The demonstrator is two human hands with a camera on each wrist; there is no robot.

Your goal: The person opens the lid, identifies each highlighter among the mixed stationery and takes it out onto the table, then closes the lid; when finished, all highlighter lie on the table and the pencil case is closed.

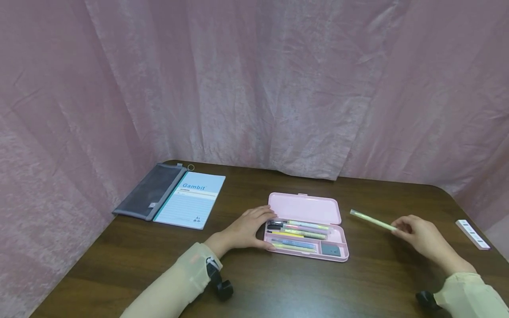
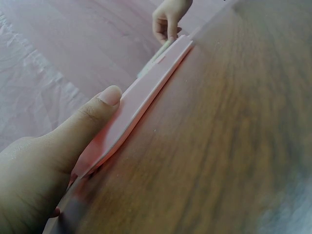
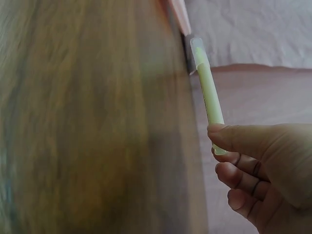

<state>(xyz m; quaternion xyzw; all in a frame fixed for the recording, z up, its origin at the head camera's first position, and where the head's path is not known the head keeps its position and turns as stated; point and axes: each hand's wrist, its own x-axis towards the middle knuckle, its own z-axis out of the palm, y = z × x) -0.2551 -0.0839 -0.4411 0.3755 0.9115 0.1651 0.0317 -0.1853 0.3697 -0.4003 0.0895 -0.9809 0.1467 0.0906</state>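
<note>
An open pink pencil case (image 1: 304, 207) lies on the table with its lid tipped back. Several pens (image 1: 302, 229) fill its long compartment, more lie in the front one, and a dark grey eraser-like block (image 1: 331, 250) sits in the small compartment. My left hand (image 1: 248, 227) holds the case's left end, the thumb (image 2: 90, 114) against its front wall; the other fingers are mostly hidden in the left wrist view. To the right of the case, my right hand (image 1: 423, 236) pinches a pale green highlighter (image 3: 209, 92) by one end between thumb and fingers. Its clear-capped end points toward the case.
A pale blue notebook (image 1: 195, 198) lies at the left beside a dark grey zip pouch (image 1: 149, 192). Near the right table edge is a narrow white strip-shaped item (image 1: 472, 234). A pink curtain (image 1: 254, 88) hangs behind the table.
</note>
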